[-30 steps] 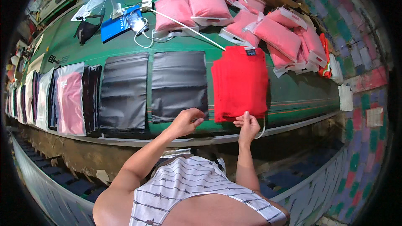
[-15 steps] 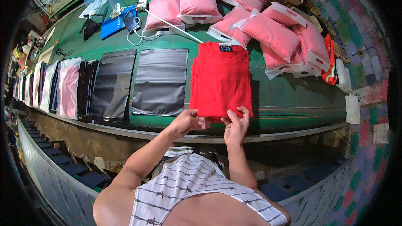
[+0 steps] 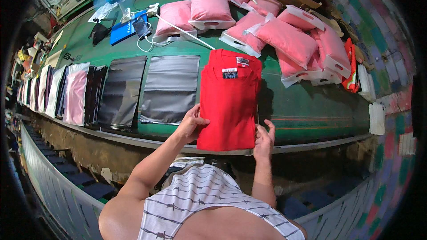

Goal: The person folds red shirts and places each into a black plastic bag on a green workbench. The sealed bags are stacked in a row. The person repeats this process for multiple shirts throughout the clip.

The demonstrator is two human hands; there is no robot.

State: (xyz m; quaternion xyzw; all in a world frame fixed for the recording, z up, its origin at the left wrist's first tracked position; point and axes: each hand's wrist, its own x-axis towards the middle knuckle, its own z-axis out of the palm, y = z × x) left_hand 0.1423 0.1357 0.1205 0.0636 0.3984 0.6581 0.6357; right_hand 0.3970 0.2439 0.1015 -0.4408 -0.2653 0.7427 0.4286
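A folded red T-shirt [image 3: 227, 111] lies over another folded red T-shirt [image 3: 257, 66], whose collar and label show behind it. The upper one reaches past the table's near edge toward me. My left hand [image 3: 192, 124] grips its left side, thumb on top and fingers underneath. At its lower right side my right hand [image 3: 264, 140] holds the edge, with some fingers raised away from the cloth; its exact grip is partly hidden. Left of the shirts a dark grey plastic bag [image 3: 171, 88] lies flat, beside a black bag [image 3: 122, 91].
Packed pink pouches [image 3: 289, 42] with handle holes are heaped at the back right. Rows of bagged garments [image 3: 76, 93] line the left side. A blue box [image 3: 128, 28], cables and a white rod [image 3: 184, 30] lie at the back. The green table's metal edge [image 3: 307, 146] runs in front of me.
The upper red shirt has slid toward me, uncovering the collar of the one beneath. My hands moved from its near edge to its left and right sides.
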